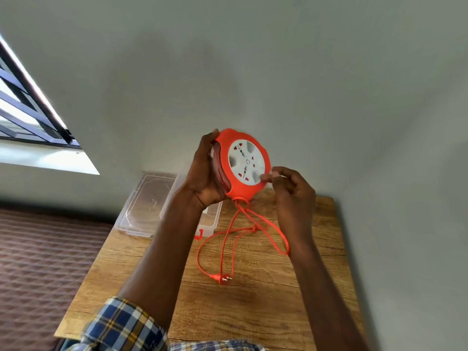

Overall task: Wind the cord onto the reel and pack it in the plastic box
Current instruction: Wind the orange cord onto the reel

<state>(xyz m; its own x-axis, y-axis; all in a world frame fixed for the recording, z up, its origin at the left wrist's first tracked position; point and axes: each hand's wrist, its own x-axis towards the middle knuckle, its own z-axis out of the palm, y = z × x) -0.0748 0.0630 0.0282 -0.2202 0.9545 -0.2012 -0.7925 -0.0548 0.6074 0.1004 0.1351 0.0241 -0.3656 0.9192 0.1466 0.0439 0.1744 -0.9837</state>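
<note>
2 hands hold the reel: left hand grips its back, right fingertips pinch its rim.

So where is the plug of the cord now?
In the head view, the plug lies on the wooden table, between the two forearms, below the reel.

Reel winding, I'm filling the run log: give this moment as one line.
stage: winding | left hand: holds reel | right hand: pinches at reel rim | cord: loose loops on table | box: open

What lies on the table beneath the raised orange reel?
Loose orange cord loops on the wooden table, ending in its plug. The left hand and forearm cover most of the clear plastic box.
</note>
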